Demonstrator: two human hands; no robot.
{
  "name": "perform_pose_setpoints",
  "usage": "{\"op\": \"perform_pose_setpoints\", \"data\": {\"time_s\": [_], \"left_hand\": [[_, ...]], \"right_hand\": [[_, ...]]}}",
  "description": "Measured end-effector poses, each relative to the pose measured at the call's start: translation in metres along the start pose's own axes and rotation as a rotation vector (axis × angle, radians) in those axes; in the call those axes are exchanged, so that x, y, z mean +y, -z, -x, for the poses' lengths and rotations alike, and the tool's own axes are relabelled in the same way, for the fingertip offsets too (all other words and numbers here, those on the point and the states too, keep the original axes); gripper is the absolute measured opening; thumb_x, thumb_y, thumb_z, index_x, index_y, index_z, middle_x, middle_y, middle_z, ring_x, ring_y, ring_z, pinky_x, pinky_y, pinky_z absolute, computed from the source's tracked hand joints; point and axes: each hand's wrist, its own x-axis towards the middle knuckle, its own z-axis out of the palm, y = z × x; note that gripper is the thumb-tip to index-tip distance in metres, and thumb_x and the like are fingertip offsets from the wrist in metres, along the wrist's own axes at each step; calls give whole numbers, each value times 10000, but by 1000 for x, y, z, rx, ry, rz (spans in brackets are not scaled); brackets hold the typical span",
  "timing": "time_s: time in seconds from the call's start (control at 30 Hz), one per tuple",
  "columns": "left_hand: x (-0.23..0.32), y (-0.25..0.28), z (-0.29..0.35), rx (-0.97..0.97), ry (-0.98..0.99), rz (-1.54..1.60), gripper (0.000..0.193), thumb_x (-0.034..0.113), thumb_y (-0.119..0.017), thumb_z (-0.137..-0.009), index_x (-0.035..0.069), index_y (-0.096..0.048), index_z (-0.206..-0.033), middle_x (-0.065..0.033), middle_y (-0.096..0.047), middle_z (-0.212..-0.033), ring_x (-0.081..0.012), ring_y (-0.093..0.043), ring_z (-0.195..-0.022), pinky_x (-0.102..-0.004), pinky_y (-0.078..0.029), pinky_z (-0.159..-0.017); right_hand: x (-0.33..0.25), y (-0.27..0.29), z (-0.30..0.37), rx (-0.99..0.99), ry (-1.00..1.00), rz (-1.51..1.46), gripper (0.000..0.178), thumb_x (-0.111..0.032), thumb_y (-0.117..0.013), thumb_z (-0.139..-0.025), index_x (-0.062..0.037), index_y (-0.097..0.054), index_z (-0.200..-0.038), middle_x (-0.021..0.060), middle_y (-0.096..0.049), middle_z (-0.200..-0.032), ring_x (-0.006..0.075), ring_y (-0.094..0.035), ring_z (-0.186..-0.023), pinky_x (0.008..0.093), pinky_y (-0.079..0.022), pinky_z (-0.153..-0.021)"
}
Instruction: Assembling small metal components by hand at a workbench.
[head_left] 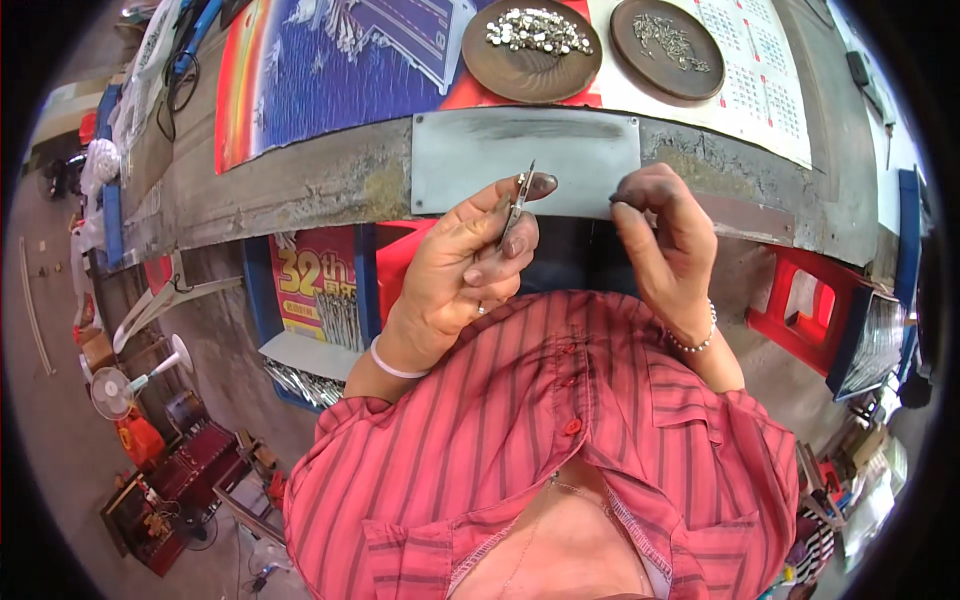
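In front of my chest my left hand (475,245) is closed round a slim, pointed metal tool (518,205). Its tip points up and away from me; its exact kind is too small to tell. Dark smudges mark the fingertips. To the right, apart from the tool, my right hand (665,230) is curled with thumb and fingertips together; anything between them is hidden. Both hands are at the near edge of a pale metal plate (480,150) fixed to the bench. Beyond it, one brown dish (535,88) holds small shiny round metal pieces, another brown dish (625,60) small thin pins.
The worn grey bench (330,185) carries a blue printed sheet (290,110) and a calendar sheet (790,110). Below left, a blue bin (260,290) holds several slim metal pieces (340,320). A red plastic stool (785,300) stands below right. A fan (112,392) stands far left.
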Motion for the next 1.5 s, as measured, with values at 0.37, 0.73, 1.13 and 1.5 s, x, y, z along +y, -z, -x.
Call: {"op": "perform_pose_setpoints", "data": {"time_s": [0.37,0.73,1.13,1.5], "left_hand": [[-14,9,5,23,15,-24,318,120,-424,-976,7,-447,-1272,-62,-552,-769,-12,-299,-435,-140,-261,-363],[-30,-2,5,51,-225,-288,294,84,-451,-971,-4,-471,-1251,-68,-588,-860,-19,-394,-517,-152,-347,-476],[-75,9,-11,129,-958,-1028,289,20,-413,-974,30,-410,-1262,-41,-570,-981,-14,-404,-637,-153,-316,-524],[-82,15,-6,157,-1005,-956,279,32,-404,-981,7,-398,-1259,-37,-565,-964,-24,-453,-689,-155,-361,-570]], "right_hand": [[-4,-15,8,-72,-223,-170,89,-23,-623,-849,13,-543,-866,55,-557,-778,116,-504,-667,241,-427,-612],[-11,-23,3,-88,-184,-118,102,-37,-642,-829,13,-555,-848,75,-573,-755,146,-546,-650,254,-443,-610],[-11,-46,6,17,271,368,122,-32,-613,-787,-11,-503,-836,111,-517,-705,282,-492,-567,352,-402,-516],[-12,-45,3,-4,379,403,177,-93,-664,-772,-25,-518,-846,90,-520,-706,267,-505,-601,366,-394,-580]]}}
